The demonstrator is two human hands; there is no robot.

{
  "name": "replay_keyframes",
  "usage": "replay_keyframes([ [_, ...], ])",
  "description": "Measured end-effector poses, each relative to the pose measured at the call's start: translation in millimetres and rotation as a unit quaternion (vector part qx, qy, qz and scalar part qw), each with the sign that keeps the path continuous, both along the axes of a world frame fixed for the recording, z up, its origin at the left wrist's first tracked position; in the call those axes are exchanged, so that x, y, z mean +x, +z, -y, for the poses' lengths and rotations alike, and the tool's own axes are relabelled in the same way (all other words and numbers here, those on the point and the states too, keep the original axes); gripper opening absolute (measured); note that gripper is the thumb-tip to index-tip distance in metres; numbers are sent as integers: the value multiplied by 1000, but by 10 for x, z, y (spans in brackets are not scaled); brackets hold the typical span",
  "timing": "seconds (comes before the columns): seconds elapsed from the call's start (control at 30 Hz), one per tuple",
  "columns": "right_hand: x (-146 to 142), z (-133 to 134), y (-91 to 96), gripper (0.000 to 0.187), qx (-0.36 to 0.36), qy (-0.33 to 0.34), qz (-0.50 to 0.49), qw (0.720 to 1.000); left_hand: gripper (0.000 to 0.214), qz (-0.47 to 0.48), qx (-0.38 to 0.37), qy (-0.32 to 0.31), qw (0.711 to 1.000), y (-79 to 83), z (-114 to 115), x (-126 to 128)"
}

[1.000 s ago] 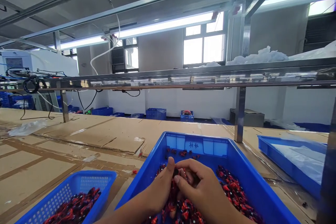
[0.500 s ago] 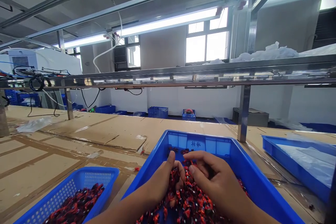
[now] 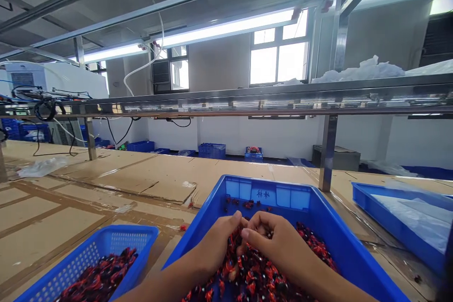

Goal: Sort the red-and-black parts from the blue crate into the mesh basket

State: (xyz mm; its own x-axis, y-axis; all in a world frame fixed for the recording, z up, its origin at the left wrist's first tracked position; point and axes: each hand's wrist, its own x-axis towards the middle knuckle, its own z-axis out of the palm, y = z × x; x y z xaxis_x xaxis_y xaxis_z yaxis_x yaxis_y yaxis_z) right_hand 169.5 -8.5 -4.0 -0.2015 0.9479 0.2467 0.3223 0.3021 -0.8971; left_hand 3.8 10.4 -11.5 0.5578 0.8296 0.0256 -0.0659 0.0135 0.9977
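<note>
A deep blue bin [image 3: 339, 226] holds a heap of small glossy red-and-black pieces [image 3: 258, 276], whose exact kind I cannot make out. Over this heap, my left hand [image 3: 217, 245] is curled, thumb up, around a bunch of the same pieces. My right hand [image 3: 279, 243] is closed just beside it, thumb and fingertips bent together against the left fingers. Whatever the right fingertips pinch is mostly hidden.
Left of the bin stands a perforated blue basket [image 3: 141, 240] with more red-and-black pieces. A blue tray [image 3: 375, 207] with white plastic sheeting is at right. A metal post [image 3: 328, 151] and shelf rail [image 3: 219, 104] rise behind, over the cardboard-covered table [image 3: 148, 174].
My right hand has moved left and its fingers have closed in against my left hand. More pieces show along the bin's right side. The left hand stays nearly in place.
</note>
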Motion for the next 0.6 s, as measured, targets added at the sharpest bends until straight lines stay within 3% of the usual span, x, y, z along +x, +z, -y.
replay_keyframes([
  [0.07, -20, 24, -14, 17, 70, -49, 88, 992, 49, 5, 22, -4, 1000, 25, 11, 5],
  [0.13, -32, 37, -33, 15, 70, -66, 122, 988, 40, 13, 43, -4, 999, 43, 23, 6],
  [0.3, -62, -1, -111, 15, 20, -43, 69, 997, 39, -19, 45, -28, 998, 20, 36, 4],
  [0.43, -90, -23, -145, 17, -32, -14, 15, 999, 37, -43, 51, -1, 998, 19, 27, 3],
  [0.6, -115, 14, -98, 17, 3, -43, -10, 999, 36, -56, -2, -3, 998, 43, -11, -25],
])
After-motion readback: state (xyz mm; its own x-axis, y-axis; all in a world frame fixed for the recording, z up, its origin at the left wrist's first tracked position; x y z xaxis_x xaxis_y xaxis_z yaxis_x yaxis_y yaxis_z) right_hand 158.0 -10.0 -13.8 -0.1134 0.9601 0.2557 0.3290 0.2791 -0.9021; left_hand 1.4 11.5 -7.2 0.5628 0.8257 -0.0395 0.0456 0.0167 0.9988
